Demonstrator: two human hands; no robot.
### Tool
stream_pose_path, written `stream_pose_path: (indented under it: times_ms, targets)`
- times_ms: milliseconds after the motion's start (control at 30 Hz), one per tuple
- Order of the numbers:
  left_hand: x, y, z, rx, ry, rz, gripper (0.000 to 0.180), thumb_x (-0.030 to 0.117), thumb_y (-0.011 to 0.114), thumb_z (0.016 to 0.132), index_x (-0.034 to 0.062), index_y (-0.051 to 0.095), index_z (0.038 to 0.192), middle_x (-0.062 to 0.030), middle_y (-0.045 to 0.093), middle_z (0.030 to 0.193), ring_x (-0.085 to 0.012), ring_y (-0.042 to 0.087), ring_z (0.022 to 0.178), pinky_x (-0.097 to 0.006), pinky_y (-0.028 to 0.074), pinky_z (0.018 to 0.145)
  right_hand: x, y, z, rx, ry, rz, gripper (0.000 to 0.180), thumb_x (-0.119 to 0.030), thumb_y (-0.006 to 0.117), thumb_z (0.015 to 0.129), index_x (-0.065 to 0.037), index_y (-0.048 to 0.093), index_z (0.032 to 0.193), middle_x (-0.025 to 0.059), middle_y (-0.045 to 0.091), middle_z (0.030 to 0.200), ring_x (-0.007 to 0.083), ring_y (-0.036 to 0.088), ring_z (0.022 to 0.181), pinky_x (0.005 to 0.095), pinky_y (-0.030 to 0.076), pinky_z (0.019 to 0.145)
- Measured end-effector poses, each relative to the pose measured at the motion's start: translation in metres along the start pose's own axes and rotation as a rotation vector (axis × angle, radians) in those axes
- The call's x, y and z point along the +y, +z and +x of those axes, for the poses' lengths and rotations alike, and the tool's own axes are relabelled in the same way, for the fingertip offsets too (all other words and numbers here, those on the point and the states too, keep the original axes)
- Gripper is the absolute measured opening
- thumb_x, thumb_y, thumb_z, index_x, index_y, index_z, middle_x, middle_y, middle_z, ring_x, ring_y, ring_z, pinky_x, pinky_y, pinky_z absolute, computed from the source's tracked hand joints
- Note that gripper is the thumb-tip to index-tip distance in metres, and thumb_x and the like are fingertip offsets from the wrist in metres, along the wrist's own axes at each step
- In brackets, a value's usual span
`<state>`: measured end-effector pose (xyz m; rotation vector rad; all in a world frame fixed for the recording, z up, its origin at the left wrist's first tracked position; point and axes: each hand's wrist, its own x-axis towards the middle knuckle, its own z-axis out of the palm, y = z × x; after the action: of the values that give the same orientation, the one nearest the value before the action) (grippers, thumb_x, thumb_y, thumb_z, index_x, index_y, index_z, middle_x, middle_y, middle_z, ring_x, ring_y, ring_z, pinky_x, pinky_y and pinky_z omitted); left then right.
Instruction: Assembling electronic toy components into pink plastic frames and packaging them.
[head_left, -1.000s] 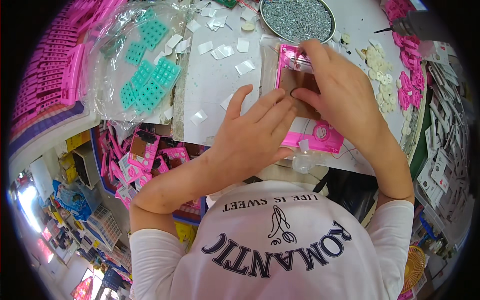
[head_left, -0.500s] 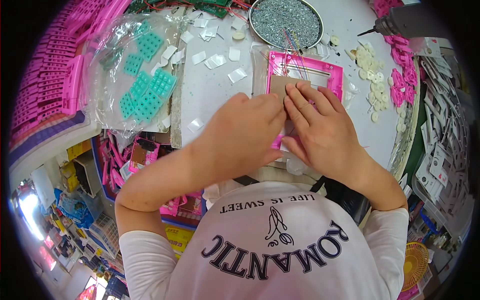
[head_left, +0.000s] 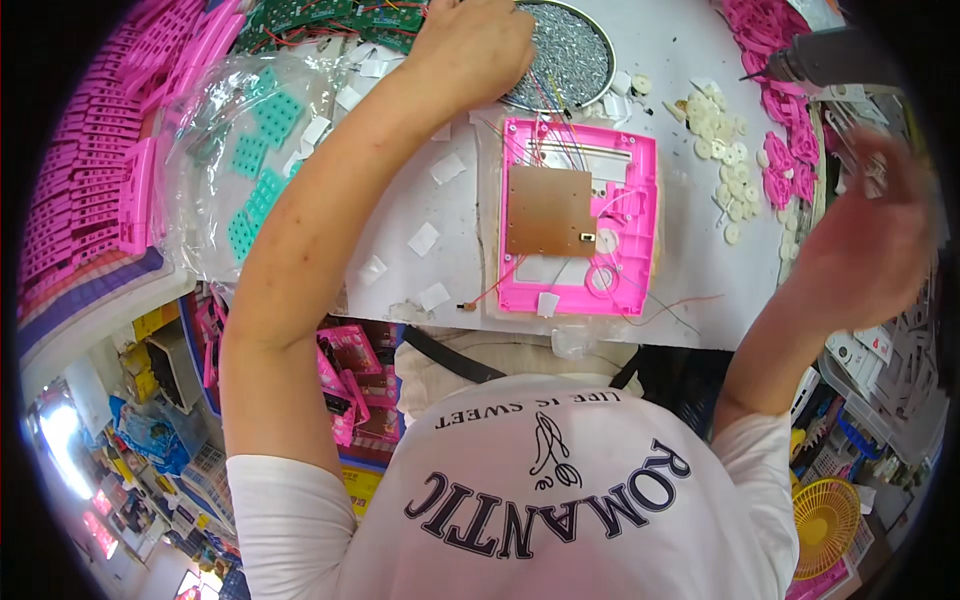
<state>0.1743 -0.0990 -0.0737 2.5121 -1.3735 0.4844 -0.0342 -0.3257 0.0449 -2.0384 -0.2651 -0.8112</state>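
On the table in front of me lies a pink plastic housing (head_left: pixel 633 225) with a brown circuit board (head_left: pixel 550 210) set inside it and thin coloured wires running out. My left hand (head_left: pixel 480 48) is at the left edge of a round dish of small metal screws (head_left: pixel 570 60). Its fingers curl away from view, so any object in them is hidden. Off to the right, my right hand (head_left: pixel 875 245) is smeared by motion beside a pile of white plastic parts (head_left: pixel 915 330). Above it is a dark power screwdriver (head_left: pixel 825 60) with a thin bit pointing left.
A clear bag holds turquoise button pads (head_left: pixel 275 118) at the left, near stacked pink housings (head_left: pixel 85 150). Green circuit boards (head_left: pixel 330 25) lie at the far edge. White round parts (head_left: pixel 735 165) and pink parts (head_left: pixel 780 110) line the right side. Small white squares (head_left: pixel 425 238) are scattered about.
Both hands have left the brown board. My left hand has moved up to the screw dish, my right hand out to the far right. The board and housing are now uncovered.
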Motion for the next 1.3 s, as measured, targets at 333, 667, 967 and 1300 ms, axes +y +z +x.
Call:
stream_pose_path:
  times_ms: [333, 667, 967, 1300]
  targets:
    - [0.026, -0.077, -0.028, 0.145, -0.071, -0.293, 0.009, 0.023, 0.071, 0.084, 0.0137, 0.068, 0.082, -0.0017, 0.069, 0.082, -0.024, 0.064, 0.082, -0.046, 0.041, 0.083, 0.049, 0.031, 0.068, -0.414, 0.149, 0.826, 0.04, -0.024, 0.058, 0.098, -0.001, 0.05, 0.13, 0.008, 0.064, 0.083, 0.0213, 0.064, 0.073, 0.045, 0.056, 0.088]
    - [0.118, -0.079, -0.103, 0.067, -0.207, -0.861, 0.011, 0.01, 0.074, 0.083, 0.0136, 0.073, 0.093, 0.0028, 0.071, 0.086, -0.0156, 0.06, 0.074, -0.035, 0.033, 0.083, -0.031, 0.065, -0.002, -0.334, 0.223, 1.013, 0.036, -0.044, 0.071, 0.091, -0.018, 0.053, 0.107, -0.0101, 0.054, 0.062, 0.0054, 0.049, 0.053, 0.0257, 0.052, 0.069]
    - [0.114, -0.078, -0.099, 0.127, -0.203, -0.805, 0.011, 0.012, 0.079, 0.078, 0.0141, 0.073, 0.086, 0.0019, 0.067, 0.077, -0.0151, 0.059, 0.069, -0.035, 0.033, 0.084, -0.032, 0.068, -0.003, -0.302, 0.196, 1.051, 0.035, -0.045, 0.071, 0.091, -0.019, 0.054, 0.107, -0.0111, 0.054, 0.062, 0.0038, 0.052, 0.053, 0.0242, 0.051, 0.069]
    - [0.004, -0.028, -0.011, -0.047, -0.108, 0.016, 0.017, 0.026, 0.069, 0.081, 0.0107, 0.072, 0.075, -0.0081, 0.066, 0.083, -0.0288, 0.061, 0.091, -0.049, 0.039, 0.085, -0.009, 0.07, -0.007, -0.306, 0.173, 0.975, 0.029, -0.037, 0.06, 0.098, -0.013, 0.052, 0.113, -0.0062, 0.049, 0.063, 0.0096, 0.045, 0.058, 0.031, 0.046, 0.072]
